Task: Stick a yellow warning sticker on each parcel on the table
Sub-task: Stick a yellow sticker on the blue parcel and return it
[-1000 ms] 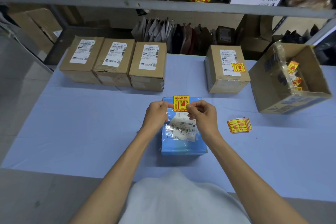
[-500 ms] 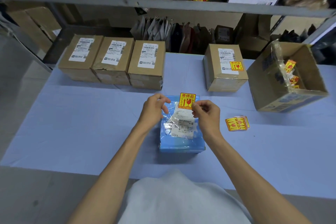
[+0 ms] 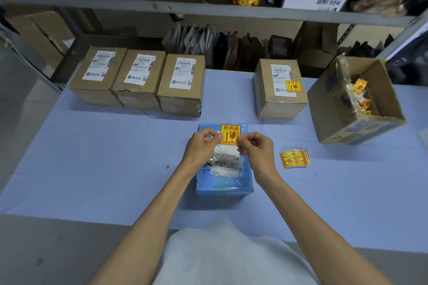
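the left hand [image 3: 201,146] is rejoining the right hand [image 3: 254,148], both pinching the yellow warning sticker [image 3: 230,133] over the blue parcel [image 3: 224,183]; sticking is looking imminent.

Yellow warning sticker [image 3: 230,134]: square, red print, pinched at its lower edge by left hand [image 3: 201,146] and right hand [image 3: 257,148], over the far end of the blue parcel [image 3: 223,180]. Blue parcel: flat, plastic-wrapped, white barcode label on top, mid-table [image 3: 92,157]. Left carton [image 3: 98,74], middle carton [image 3: 139,76], right carton [image 3: 181,81]: brown, white-labelled, side by side at the far left. Fourth carton [image 3: 280,90]: brown, set apart to the right, applied sticker [image 3: 293,87] at its label's corner. Spare stickers [image 3: 294,158]: fanned pile near the blue parcel's right.
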Demonstrator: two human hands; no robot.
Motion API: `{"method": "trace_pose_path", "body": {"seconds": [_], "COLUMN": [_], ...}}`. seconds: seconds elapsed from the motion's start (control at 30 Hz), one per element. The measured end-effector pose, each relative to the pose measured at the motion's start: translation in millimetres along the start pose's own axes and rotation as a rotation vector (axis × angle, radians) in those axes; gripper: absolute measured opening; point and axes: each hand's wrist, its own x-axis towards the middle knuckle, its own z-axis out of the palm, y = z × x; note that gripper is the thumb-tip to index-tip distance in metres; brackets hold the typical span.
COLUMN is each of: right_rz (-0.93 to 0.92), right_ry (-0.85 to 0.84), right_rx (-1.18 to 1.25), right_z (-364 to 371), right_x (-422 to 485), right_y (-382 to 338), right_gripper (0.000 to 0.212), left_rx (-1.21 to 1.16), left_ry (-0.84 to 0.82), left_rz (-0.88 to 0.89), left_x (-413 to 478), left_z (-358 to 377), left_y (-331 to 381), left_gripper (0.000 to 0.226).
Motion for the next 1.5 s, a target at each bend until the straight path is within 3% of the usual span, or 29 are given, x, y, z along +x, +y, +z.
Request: {"method": "trace_pose_path", "body": {"seconds": [0.37,0.7,0.97,1.2,1.33,1.5], "right_rz": [-0.008,0.033,0.001,0.028,0.053,0.081], "right_ry": [0.014,-0.036,0.102,0.09,0.07,0.022], "right_rx": [-0.125,-0.188,-0.175,-0.164,-0.157,-0.158], "right_z": [-25.5,-26.8,-15.2,-19.2,-21.7,-21.4], "right_x": [6.0,3.2,-10.4,-24.2,-23.1,-18.3], "right_y": [9.3,7.0,10.6,17.9,18.3,20.3], "right_gripper": [0.019,0.017,0.01,0.011,0.032,0.006], "left_rx": [-0.068,-0.128,-0.069,-0.041,0.064,0.114], "left_ry": [0.045,0.12,0.133,0.086,0.122,0.158], "left_rz": [0.001,-0.163,-0.248,-0.225,-0.223,-0.177], "left_x": [-9.1,-16.0,-20.7,-29.6,-34.4,-35.5], "left_z": [26.4,32.1,22.2,18.7,23.6,22.9], "left_y": [-0.9,-7.4,-6.0,-4.9,-8.6,-5.3], "left_gripper": [0.01,0.01,0.017,0.011,0.008,0.008]}}
